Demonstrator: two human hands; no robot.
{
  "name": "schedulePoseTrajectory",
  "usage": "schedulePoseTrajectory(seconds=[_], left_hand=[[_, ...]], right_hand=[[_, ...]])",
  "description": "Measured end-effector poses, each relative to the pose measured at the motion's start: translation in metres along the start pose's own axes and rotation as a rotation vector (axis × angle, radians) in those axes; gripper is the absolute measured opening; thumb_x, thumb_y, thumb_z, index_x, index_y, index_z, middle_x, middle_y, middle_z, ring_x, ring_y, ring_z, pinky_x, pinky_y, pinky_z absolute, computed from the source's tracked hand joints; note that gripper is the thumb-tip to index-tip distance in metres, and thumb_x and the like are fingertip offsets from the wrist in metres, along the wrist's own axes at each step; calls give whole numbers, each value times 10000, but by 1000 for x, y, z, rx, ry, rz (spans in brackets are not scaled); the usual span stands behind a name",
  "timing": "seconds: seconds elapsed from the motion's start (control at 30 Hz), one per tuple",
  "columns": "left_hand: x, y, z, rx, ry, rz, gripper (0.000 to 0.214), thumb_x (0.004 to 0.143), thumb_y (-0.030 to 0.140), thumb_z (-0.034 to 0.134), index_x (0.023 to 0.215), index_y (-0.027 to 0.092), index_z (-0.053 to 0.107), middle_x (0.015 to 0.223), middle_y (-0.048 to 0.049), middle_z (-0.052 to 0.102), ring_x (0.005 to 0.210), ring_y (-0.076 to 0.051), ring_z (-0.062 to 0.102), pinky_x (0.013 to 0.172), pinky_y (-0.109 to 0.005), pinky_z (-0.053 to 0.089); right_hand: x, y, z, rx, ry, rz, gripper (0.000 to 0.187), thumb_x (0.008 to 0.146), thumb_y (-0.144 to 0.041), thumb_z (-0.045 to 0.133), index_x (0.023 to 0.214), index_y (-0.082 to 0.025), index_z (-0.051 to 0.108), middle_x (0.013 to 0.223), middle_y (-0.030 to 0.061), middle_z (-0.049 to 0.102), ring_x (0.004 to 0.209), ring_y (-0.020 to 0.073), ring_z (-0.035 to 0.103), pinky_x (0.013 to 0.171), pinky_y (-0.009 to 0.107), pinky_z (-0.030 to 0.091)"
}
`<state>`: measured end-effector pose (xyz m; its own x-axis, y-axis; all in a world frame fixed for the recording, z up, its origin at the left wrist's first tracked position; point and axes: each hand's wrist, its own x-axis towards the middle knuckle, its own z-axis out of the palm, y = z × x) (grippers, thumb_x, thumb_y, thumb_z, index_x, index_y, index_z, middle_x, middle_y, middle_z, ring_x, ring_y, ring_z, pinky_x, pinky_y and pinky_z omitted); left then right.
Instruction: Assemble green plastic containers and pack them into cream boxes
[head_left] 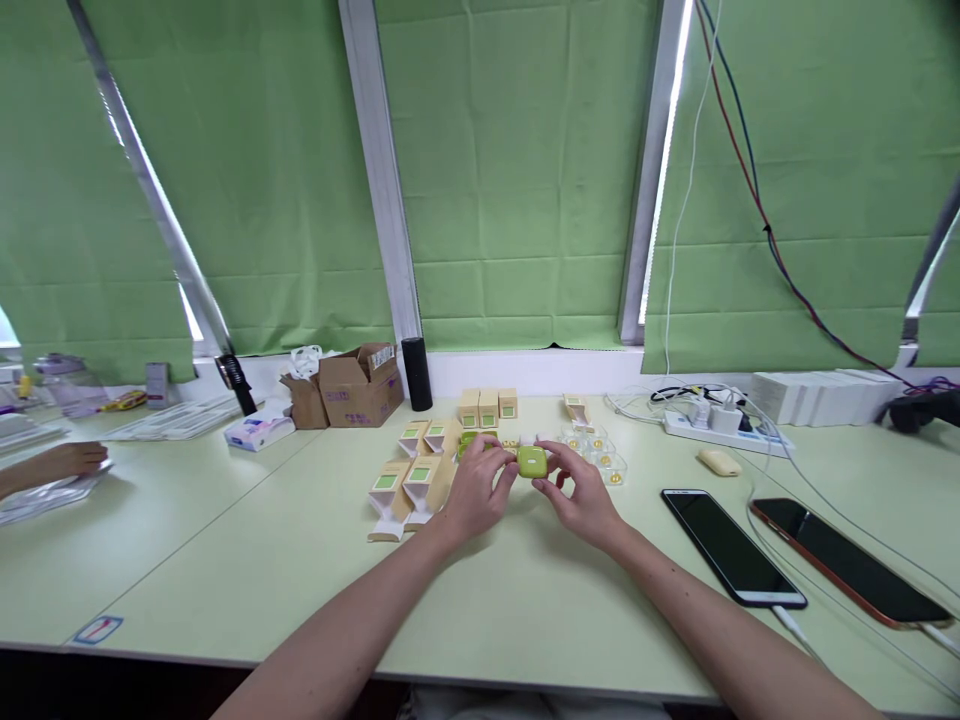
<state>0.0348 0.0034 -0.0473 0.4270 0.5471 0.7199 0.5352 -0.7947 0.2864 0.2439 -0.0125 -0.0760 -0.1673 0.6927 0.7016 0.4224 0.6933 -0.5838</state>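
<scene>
Both my hands meet over the middle of the pale green table (225,540). Between them is a small lime-green case (532,461), pinched by the fingers of my left hand (480,492) and my right hand (579,492). Just behind it lie another green case (469,441) and several small clear trays with yellow pieces (600,452). Open tan boxes with green panels (409,482) lie left of my left hand, and three closed ones (488,406) stand farther back.
Two phones (731,545) (847,560) lie on cables at the right, beside a power strip (720,420) and a cream case (718,461). A cardboard box (361,385) and a black cylinder (416,373) stand by the window. Another person's hand (64,462) rests at far left.
</scene>
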Motion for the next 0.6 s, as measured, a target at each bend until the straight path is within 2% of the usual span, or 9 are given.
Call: schedulePoseTrajectory(seconds=[0.1, 0.37, 0.6], left_hand=[[0, 0, -1, 6, -30, 11, 332, 1069, 277, 392, 904, 185, 665, 875, -97, 701, 1061, -284, 547, 901, -435, 487], [-1, -1, -2, 33, -104, 19, 312, 1059, 244, 404, 845, 195, 626, 831, -82, 672, 1038, -278, 556, 874, -423, 462], [-2, -4, 1, 87, -76, 94, 216, 1019, 180, 477, 873, 197, 636, 816, -70, 677, 1029, -281, 560, 831, -412, 457]], right_hand=[[0, 2, 0, 42, -4, 17, 398, 935, -301, 617, 1327, -266, 568, 1202, 89, 699, 914, 206, 677, 702, 327, 581], [1, -1, 0, 178, -38, 67, 348, 959, -360, 601, 1289, -257, 564, 1196, 85, 681, 1042, 221, 653, 756, 316, 584], [1, 1, -1, 334, -69, 156, 380, 961, -500, 622, 1249, -256, 577, 1142, 81, 656, 1049, 234, 632, 746, 312, 558]])
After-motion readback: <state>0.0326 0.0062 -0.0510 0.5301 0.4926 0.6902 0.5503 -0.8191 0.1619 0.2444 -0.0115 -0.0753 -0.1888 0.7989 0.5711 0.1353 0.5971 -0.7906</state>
